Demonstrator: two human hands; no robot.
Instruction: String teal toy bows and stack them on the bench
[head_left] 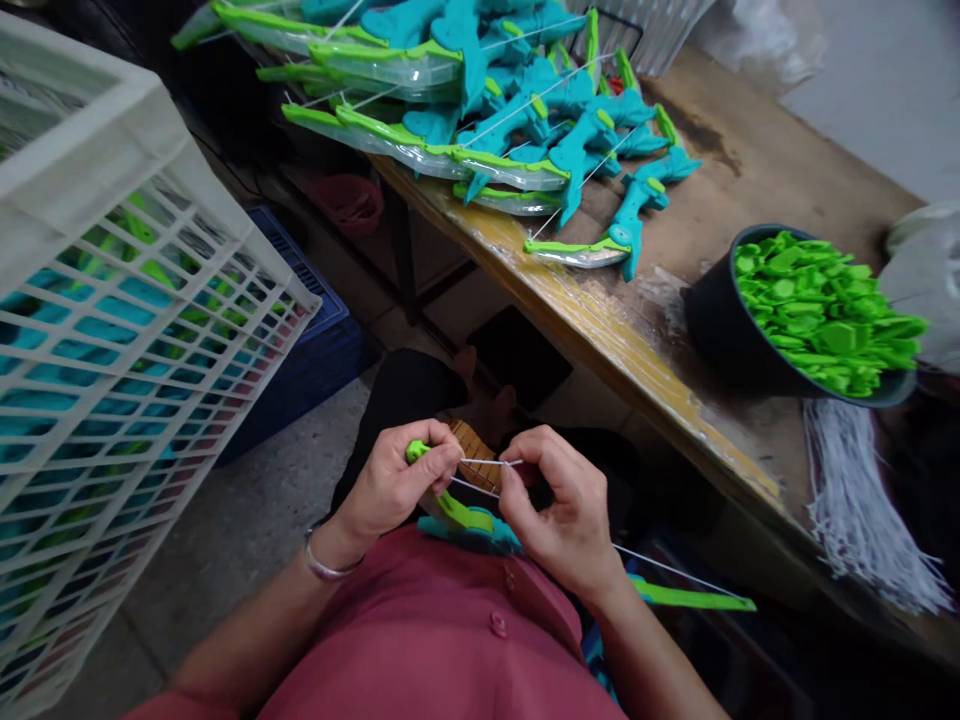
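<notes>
A toy bow [480,522] with a teal middle and green limbs lies across my lap, partly hidden by my hands and wrist. My left hand [409,470] is closed around the tip of its left limb, thumb pressed on the white string [480,462]. With thumb and forefinger my right hand [559,500] pinches the string's short free end, a little to the right of the left hand. More of the white string runs under the right hand to the bow's other green tip [739,603].
Several teal and green toy bows [585,165] are piled on the wooden table [720,440]. A black bucket [720,330] of green plastic pieces stands on it, with a bundle of white strings [862,500] hanging over the edge. At left is a white crate [172,130] holding teal and green parts.
</notes>
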